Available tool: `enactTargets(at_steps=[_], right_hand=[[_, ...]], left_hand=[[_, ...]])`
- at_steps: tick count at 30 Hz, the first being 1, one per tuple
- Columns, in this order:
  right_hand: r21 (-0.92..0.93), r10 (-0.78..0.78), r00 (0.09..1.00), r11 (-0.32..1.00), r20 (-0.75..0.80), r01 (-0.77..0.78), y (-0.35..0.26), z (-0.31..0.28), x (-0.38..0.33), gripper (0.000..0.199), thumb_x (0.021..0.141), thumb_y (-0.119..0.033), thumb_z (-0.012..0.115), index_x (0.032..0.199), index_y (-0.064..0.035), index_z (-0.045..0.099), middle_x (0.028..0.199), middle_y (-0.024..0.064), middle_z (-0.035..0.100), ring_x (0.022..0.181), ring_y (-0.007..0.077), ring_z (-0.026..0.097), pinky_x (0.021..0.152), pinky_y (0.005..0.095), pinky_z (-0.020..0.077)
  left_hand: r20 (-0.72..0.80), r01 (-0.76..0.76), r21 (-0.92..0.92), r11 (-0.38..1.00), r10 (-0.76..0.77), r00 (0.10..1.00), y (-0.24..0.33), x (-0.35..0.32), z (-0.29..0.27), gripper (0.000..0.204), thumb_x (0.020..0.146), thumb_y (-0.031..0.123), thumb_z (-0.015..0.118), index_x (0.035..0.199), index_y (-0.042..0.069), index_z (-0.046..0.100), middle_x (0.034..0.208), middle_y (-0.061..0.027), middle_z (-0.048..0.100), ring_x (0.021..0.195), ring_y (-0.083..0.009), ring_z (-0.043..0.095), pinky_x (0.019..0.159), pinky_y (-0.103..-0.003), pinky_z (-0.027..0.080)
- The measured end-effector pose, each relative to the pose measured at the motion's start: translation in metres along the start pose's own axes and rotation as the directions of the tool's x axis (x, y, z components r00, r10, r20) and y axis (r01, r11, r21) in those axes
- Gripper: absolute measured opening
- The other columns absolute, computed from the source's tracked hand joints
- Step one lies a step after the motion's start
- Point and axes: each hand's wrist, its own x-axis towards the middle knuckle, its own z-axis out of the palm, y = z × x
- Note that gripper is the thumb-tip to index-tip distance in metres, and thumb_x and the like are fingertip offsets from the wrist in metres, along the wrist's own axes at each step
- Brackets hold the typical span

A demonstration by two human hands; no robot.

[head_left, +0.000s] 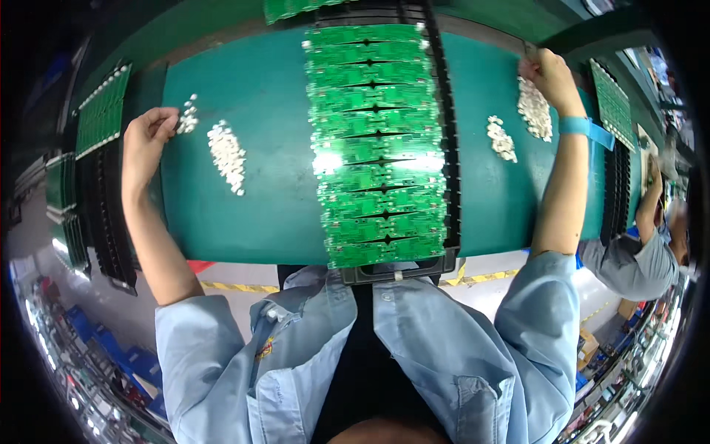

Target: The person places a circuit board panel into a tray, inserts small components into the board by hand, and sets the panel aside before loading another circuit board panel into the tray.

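Note:
My left hand [150,139] is at the left side of the green work surface, fingertips pinched together right beside a small pile of white parts [188,118]. A larger heap of white parts [226,157] lies just to its right. On the far right, my right hand [546,75] has its fingers closed at the top of a long pile of off-white parts [534,111]. Another small pile of white parts [501,139] lies left of that one. Whatever either pinch holds is too small to make out. Between my hands stretches a panel of green circuit boards [379,148] in a black rack [450,148].
More green circuit boards stand in racks at the left [103,111] and right [612,103]. A blue band [586,132] circles my right wrist. Another person's grey sleeve [636,268] shows at the right. The surface's near edge runs close to my body.

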Motion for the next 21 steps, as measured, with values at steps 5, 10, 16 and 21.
enactTargets(at_steps=[5, 10, 16, 21], right_hand=[[0.038, -0.029, 0.998, 0.999, -0.061, 0.032, 0.030, 0.007, -0.007, 0.016, 0.073, -0.006, 0.065, 0.084, 0.0035, 0.060, 0.071, 0.0126, 0.063, 0.060, 0.0261, 0.058, 0.057, 0.0335, 0.0447], [0.227, -0.060, 0.997, 0.972, -0.045, 0.068, 0.001, -0.004, -0.001, 0.014, 0.077, -0.006, 0.062, 0.088, 0.0021, 0.061, 0.069, 0.0070, 0.060, 0.058, 0.0167, 0.054, 0.056, 0.0278, 0.0437], [0.741, -0.062, 0.998, 0.669, -0.025, 0.060, -0.041, -0.016, -0.004, 0.014, 0.084, -0.007, 0.057, 0.095, 0.0000, 0.063, 0.073, 0.0021, 0.057, 0.060, 0.0092, 0.049, 0.059, 0.0201, 0.0421], [0.902, -0.199, 0.978, 0.431, 0.061, 0.032, -0.075, -0.010, 0.001, 0.015, 0.085, -0.008, 0.057, 0.096, 0.0010, 0.064, 0.078, 0.0032, 0.059, 0.063, 0.0074, 0.050, 0.063, 0.0172, 0.0427]], left_hand=[[-0.054, -0.065, 0.088, 0.994, 0.070, 0.996, 0.006, 0.003, 0.005, 0.016, 0.083, 0.003, 0.056, 0.095, -0.005, 0.063, 0.079, -0.0040, 0.062, 0.067, -0.0084, 0.053, 0.061, -0.019, 0.043], [-0.102, -0.120, 0.179, 0.976, 0.140, 0.985, 0.019, 0.007, 0.015, 0.015, 0.082, 0.003, 0.057, 0.093, -0.005, 0.064, 0.077, -0.0045, 0.062, 0.066, -0.0081, 0.053, 0.060, -0.019, 0.043], [-0.049, -0.171, 0.312, 0.934, 0.195, 0.979, 0.037, 0.020, 0.027, 0.012, 0.078, 0.001, 0.060, 0.087, -0.005, 0.065, 0.069, -0.0043, 0.061, 0.059, -0.0081, 0.051, 0.054, -0.020, 0.041], [-0.040, -0.124, 0.321, 0.939, 0.144, 0.989, 0.030, 0.024, 0.025, 0.012, 0.075, 0.002, 0.060, 0.084, -0.005, 0.063, 0.067, -0.0057, 0.060, 0.058, -0.0119, 0.051, 0.054, -0.023, 0.041]])
